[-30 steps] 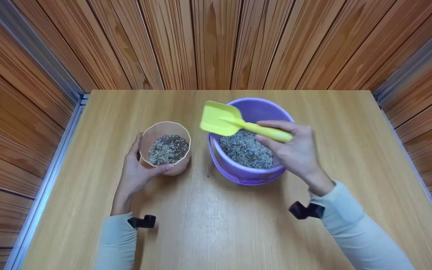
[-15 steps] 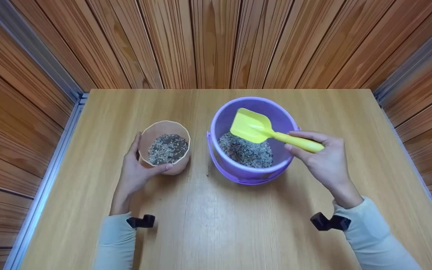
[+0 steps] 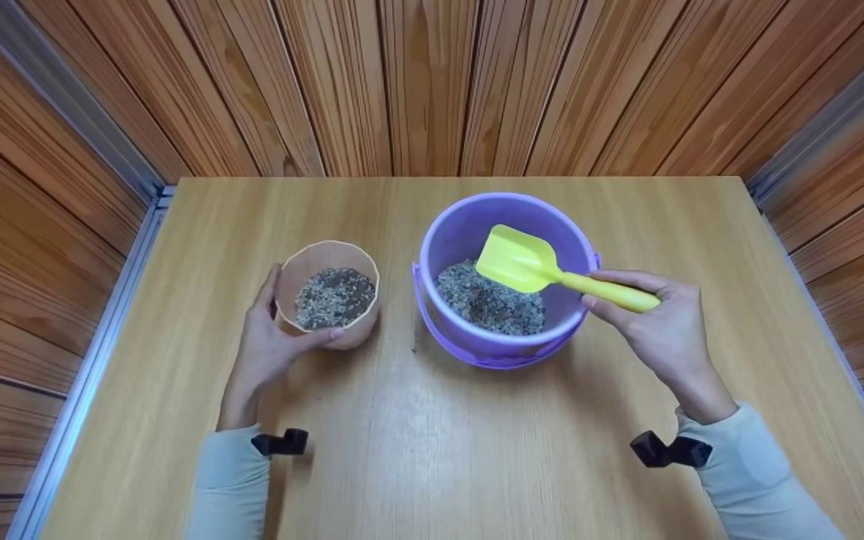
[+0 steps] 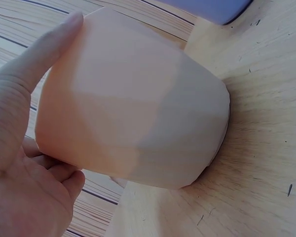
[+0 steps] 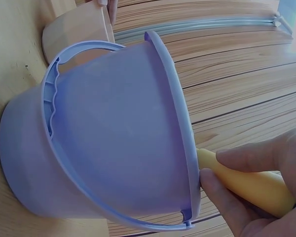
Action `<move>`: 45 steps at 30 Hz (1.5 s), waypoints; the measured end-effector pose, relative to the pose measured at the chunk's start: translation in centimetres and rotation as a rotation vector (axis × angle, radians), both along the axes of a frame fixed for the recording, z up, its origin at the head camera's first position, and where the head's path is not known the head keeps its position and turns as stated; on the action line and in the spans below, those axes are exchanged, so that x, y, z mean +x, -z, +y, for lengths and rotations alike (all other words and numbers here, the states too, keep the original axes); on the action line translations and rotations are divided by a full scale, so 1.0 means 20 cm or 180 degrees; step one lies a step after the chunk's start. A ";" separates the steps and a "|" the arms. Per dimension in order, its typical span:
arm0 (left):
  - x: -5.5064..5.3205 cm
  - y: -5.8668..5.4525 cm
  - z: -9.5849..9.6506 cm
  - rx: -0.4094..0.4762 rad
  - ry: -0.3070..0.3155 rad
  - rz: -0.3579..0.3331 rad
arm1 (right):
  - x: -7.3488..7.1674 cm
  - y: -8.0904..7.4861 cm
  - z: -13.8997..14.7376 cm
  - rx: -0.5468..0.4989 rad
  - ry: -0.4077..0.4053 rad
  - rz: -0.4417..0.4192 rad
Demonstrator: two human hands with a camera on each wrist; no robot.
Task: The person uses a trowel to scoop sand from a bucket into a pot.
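- The yellow shovel (image 3: 518,259) is over the right part of the purple bucket (image 3: 462,232), its blade inside the rim outline and pointing to the far left, its handle crossing the right rim.
- The right hand (image 3: 661,322) has thumb and fingers clamped on the shovel's handle, just right of the bucket.
- Grey gravel (image 3: 492,307) covers the bucket's bottom; the bucket's handle (image 5: 48,108) hangs down on its near side.
- Left of the bucket and apart from it, the peach pot (image 4: 133,98) stands upright, holding a speckled mix (image 3: 334,298), darker towards the far right.
- The left hand (image 3: 271,341) clasps the pot, thumb at the near rim, fingers round its left side.
- Beneath lies the wooden table (image 3: 432,450); plank-patterned walls (image 3: 432,90) rise at the far, left and right sides.
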State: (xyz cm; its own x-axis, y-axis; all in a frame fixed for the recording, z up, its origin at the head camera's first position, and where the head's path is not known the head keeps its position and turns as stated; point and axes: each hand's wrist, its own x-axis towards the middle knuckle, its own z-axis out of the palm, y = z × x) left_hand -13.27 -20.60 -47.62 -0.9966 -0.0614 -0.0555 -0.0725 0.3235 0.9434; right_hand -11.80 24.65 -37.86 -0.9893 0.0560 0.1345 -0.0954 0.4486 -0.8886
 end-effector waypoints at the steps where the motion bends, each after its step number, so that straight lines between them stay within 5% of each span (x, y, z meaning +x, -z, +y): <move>1: 0.00 0.00 0.00 -0.0030 -0.0003 -0.0007 | 0.00 0.00 0.00 -0.0012 0.0008 0.0011; 7: 0.00 -0.04 0.00 -0.0361 0.0013 0.0055 | 0.00 0.00 0.00 -0.0030 -0.0007 0.0021; 13: 0.00 -0.14 0.05 -0.0586 0.0059 0.0478 | 0.01 0.00 0.01 -0.0005 -0.0003 -0.0005; 23: -0.04 -0.25 0.30 -0.0240 0.0616 0.1225 | 0.00 0.00 0.02 0.0039 -0.0012 -0.0041; 30: -0.10 -0.24 0.46 -0.0278 0.0982 0.0997 | 0.00 0.00 0.02 0.0038 -0.0028 -0.0013; 37: -0.16 -0.22 0.57 -0.0332 0.1128 0.0771 | 0.00 0.00 0.02 0.0041 -0.0054 0.0012; 45: -0.19 -0.18 0.64 -0.0033 0.1309 0.0692 | -0.01 -0.02 0.02 0.0234 -0.0197 0.0078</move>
